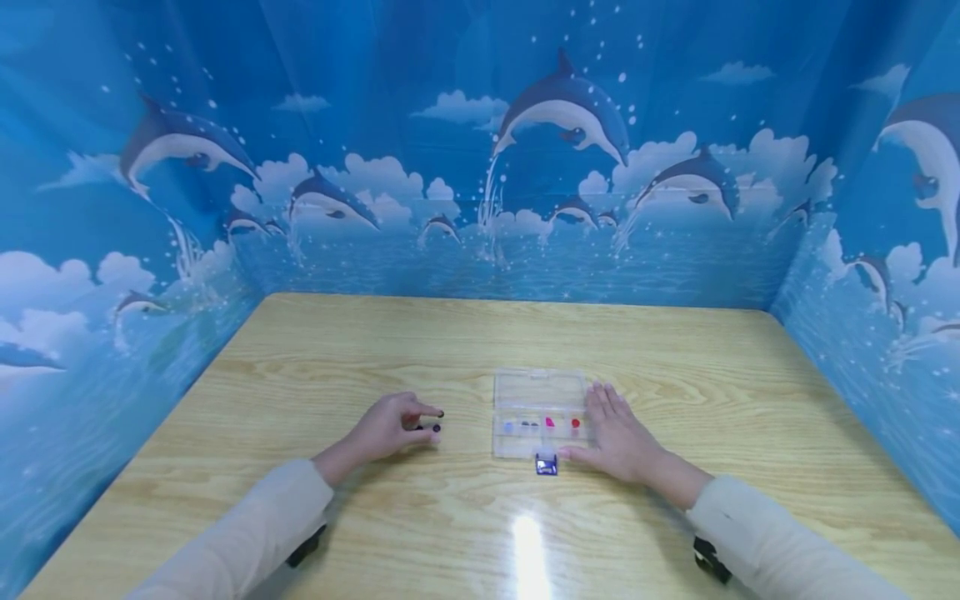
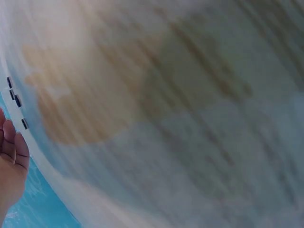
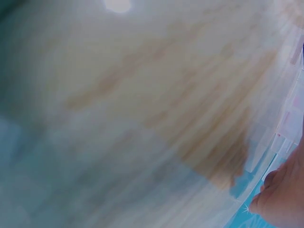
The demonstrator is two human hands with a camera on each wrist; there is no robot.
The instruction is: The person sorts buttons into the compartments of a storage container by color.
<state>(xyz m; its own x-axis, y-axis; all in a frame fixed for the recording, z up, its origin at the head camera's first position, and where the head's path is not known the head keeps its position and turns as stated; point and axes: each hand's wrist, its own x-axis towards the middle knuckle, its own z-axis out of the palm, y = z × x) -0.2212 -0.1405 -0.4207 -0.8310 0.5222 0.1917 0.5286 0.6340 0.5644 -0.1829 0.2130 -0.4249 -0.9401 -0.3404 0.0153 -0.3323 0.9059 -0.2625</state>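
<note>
Your right hand [image 1: 624, 443], thumb spread, touches the right end of a clear plastic compartment box [image 1: 516, 448], long axis left-to-right, lid [image 1: 538, 388] opened away; your left hand [image 1: 384, 428] seems parted around small black round pieces [image 1: 437, 428].

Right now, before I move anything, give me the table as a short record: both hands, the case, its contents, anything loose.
Left hand: thumb and index finger apart, beside small black pieces; contact unclear
Right hand: fingers straight, at the right side of the clear case
Lid: open, on the far side
Contents, left to right: pale violet piece, dark pieces, pink piece, red piece
At near edge: small blue-edged square
Surface: wood-grain table
</note>
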